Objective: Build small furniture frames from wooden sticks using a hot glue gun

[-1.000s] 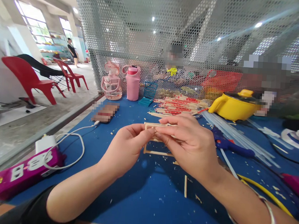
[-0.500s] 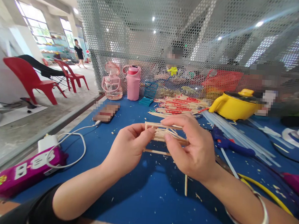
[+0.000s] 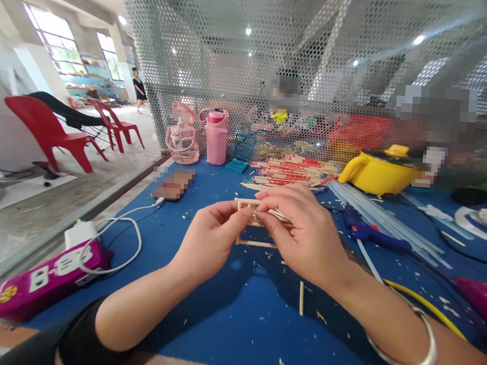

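Note:
A small frame of pale wooden sticks (image 3: 256, 243) is held above the blue table (image 3: 217, 325). My left hand (image 3: 212, 239) pinches its left end between thumb and fingers. My right hand (image 3: 307, 231) bends over its right part, thumb and fingertips close together at the sticks near my left thumb; it hides much of the frame. Whether the right fingertips grip the frame or a separate stick is hard to tell. A loose stick (image 3: 301, 298) lies on the table below my right hand. Behind the hands is a pile of red-marked sticks (image 3: 290, 171).
A blue glue gun (image 3: 365, 230), clear rods and a yellow pot (image 3: 380, 172) are at the right. Pink bottles (image 3: 216, 139) stand before the mesh. A phone (image 3: 174, 184) and a purple power strip (image 3: 53, 280) with a white cable lie left. People are beyond the mesh.
My right hand has shifted left along the frame, its fingertips now nearer my left thumb. My left hand keeps its pinch. The person in the background has moved right.

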`<state>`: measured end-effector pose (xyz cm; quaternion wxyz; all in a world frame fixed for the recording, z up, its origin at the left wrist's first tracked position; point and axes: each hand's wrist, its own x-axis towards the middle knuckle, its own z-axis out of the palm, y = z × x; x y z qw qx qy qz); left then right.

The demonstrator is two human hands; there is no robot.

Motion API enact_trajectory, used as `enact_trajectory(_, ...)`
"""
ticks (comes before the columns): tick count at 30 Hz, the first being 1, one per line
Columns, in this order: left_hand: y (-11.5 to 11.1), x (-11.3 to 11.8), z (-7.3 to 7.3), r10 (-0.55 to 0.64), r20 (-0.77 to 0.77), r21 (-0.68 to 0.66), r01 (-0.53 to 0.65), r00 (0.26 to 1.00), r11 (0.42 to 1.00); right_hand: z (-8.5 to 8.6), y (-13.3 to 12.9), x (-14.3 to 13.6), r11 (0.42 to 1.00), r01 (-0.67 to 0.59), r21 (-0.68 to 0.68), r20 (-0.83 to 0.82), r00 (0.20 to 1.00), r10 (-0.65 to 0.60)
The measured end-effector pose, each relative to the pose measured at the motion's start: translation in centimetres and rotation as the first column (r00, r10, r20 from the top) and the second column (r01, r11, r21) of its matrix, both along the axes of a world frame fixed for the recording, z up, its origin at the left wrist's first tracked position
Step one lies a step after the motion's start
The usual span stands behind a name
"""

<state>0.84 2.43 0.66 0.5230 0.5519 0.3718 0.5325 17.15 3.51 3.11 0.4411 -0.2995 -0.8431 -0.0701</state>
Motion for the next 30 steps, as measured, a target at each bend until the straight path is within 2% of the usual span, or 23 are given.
enact_trajectory(4, 1.1, -0.6, -1.4, -0.069, 0.159, 0.102, 0.053, 0.985, 0.993, 0.1, 0.0, -0.6, 0.995, -0.047, -0.085, -0.044, 0.998, 0.043)
enact_trajectory(7, 2.2, -1.2, -2.4, -0.156, 0.174, 0.202, 0.120, 0.972, 0.972, 0.7, 0.4, -1.0, 0.978, -0.092, -0.187, -0.079, 0.994, 0.079)
enact_trajectory(11, 3.1, -1.5, -3.0, -0.081, 0.003, 0.267, 0.078, 0.997, 0.961, 2.7, -0.6, 0.0, 0.952, -0.111, -0.285, -0.139, 0.988, 0.073)
enact_trajectory(14, 3.4, -1.5, -3.1, -0.006, -0.120, 0.369, 0.051, 0.993, 0.928, 3.4, -3.6, 1.9, 0.975, 0.062, -0.212, -0.238, 0.965, -0.113)
enact_trajectory(16, 3.4, -1.5, -3.3, 0.016, -0.156, 0.406, 0.049, 0.988, 0.913, 2.3, -6.0, 2.9, 0.946, 0.234, -0.224, -0.168, 0.947, -0.274)
enact_trajectory(17, 3.4, -1.5, -3.4, 0.025, -0.165, 0.413, 0.046, 0.986, 0.910, 1.2, -6.9, 3.3, 0.928, 0.266, -0.260, -0.084, 0.952, -0.296)
enact_trajectory(19, 3.3, -1.4, -3.6, 0.048, -0.190, 0.424, 0.038, 0.981, 0.905, -1.5, -7.9, 3.4, 0.906, 0.285, -0.312, 0.094, 0.958, -0.269)
enact_trajectory(20, 3.2, -1.4, -3.7, 0.057, -0.201, 0.429, 0.036, 0.978, 0.903, -2.9, -7.8, 3.3, 0.921, 0.275, -0.276, 0.175, 0.956, -0.234)
enact_trajectory(22, 3.0, -1.3, -3.7, 0.071, -0.219, 0.436, 0.032, 0.973, 0.900, -5.4, -7.1, 2.9, 0.930, 0.284, -0.234, 0.229, 0.946, -0.231)
enact_trajectory(24, 2.9, -1.3, -3.6, 0.079, -0.233, 0.439, 0.032, 0.969, 0.898, -6.8, -6.2, 2.5, 0.938, 0.287, -0.194, 0.266, 0.936, -0.231)
enact_trajectory(27, 2.7, -1.3, -3.4, 0.081, -0.250, 0.439, 0.038, 0.965, 0.898, -7.1, -5.7, 2.6, 0.948, 0.273, -0.166, 0.317, 0.925, -0.211)
enact_trajectory(30, 2.6, -1.3, -3.3, 0.074, -0.251, 0.434, 0.044, 0.965, 0.900, -5.9, -6.3, 4.1, 0.936, 0.295, -0.192, 0.351, 0.911, -0.215)
